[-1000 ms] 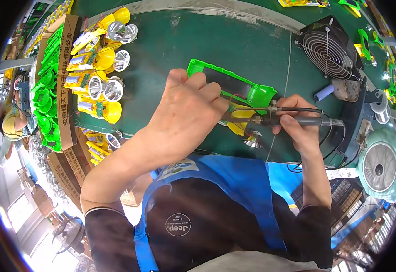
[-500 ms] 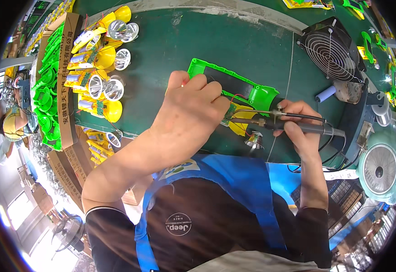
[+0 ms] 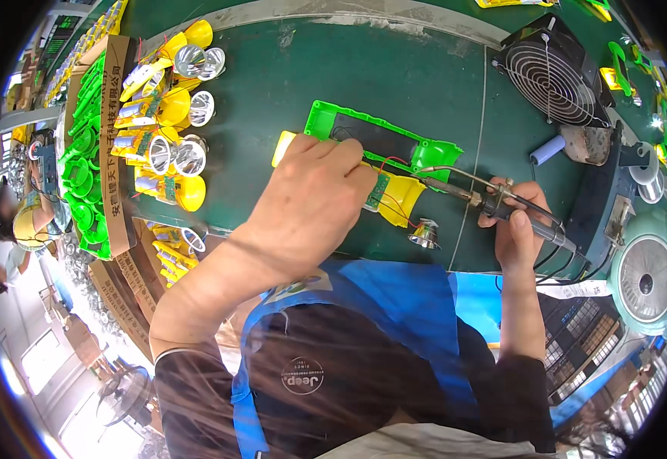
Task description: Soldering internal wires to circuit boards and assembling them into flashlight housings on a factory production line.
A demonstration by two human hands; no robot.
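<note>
Over the bench, my left hand (image 3: 314,195) is closed with curled fingers on a yellow plastic lamp housing (image 3: 405,197). A small green circuit board (image 3: 378,191) with thin red wires shows at the fingers' right edge; the hand hides the housing's middle. My right hand (image 3: 520,226) grips a soldering iron (image 3: 494,202) with a thin metal feed tube along it. Its tip points left and appears just right of the board, over a green plastic casing (image 3: 434,156) lying behind the yellow one. A small silver reflector (image 3: 425,235) on wires rests near the front edge.
At left, several yellow lamp housings with reflectors (image 3: 189,155) stand beside a cardboard box (image 3: 121,195) of green parts. A black fan with a wire guard (image 3: 549,80), a loose battery cell (image 3: 549,150), a solder spool (image 3: 644,170) and a pale green fan (image 3: 645,284) are at right.
The soldering iron has shifted right, and its tip has moved away from the circuit board. More of the yellow housing now shows at both sides of my left hand.
</note>
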